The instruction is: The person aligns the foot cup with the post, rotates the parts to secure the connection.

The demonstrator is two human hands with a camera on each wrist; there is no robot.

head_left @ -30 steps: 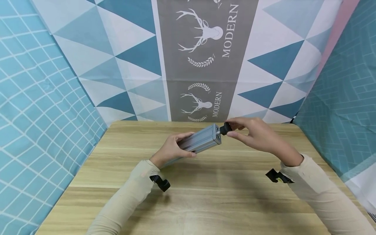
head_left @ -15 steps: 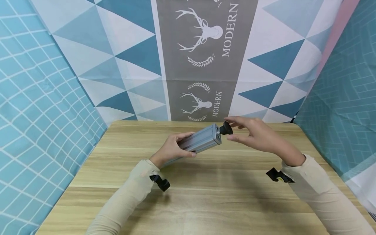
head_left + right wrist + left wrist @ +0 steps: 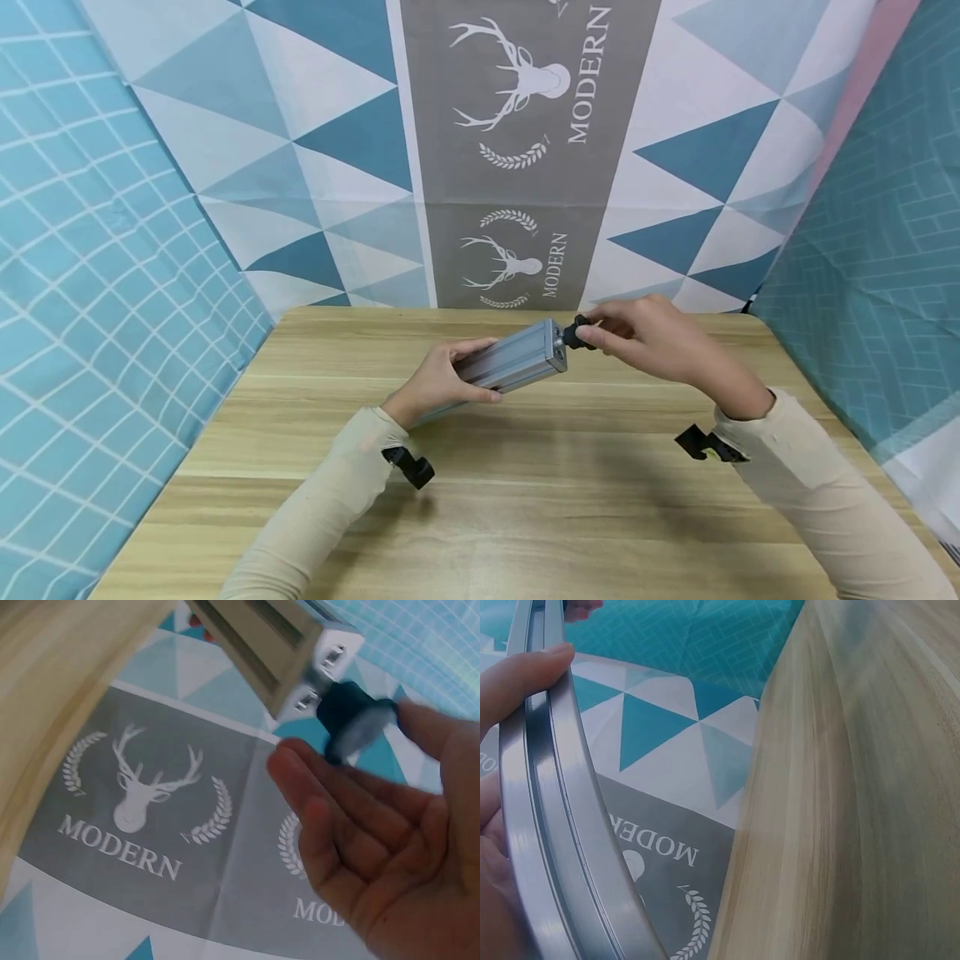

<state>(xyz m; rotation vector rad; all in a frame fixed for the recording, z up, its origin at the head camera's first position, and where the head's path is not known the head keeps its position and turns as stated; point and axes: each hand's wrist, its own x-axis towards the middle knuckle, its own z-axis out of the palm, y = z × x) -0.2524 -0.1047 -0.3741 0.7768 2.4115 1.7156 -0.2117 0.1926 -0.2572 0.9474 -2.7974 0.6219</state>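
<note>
My left hand (image 3: 438, 377) grips a grey metal bar (image 3: 516, 357) with grooved sides, its fingers and thumb around it. The bar is held above the table, tilted with its far end up to the right. From that end a short metal rod carries a black flared foot (image 3: 573, 333). My right hand (image 3: 647, 340) pinches the foot between thumb and fingers. In the right wrist view the foot (image 3: 354, 720) shows a pale flat face, with the thumb at its rim. The left wrist view has the bar (image 3: 559, 787) close up, left thumb across it.
Below the hands lies a wood-grain table (image 3: 525, 517). A patterned cloth (image 3: 510, 183) with deer heads and triangles hangs behind its back edge. Blue cloth walls stand at the left (image 3: 112, 275) and right (image 3: 877, 275). A black wrist camera (image 3: 408, 467) sits on the left sleeve.
Half a second ago the right fingers were spread apart around the black foot; now they have closed in and pinch it. The left hand and the bar have stayed almost still.
</note>
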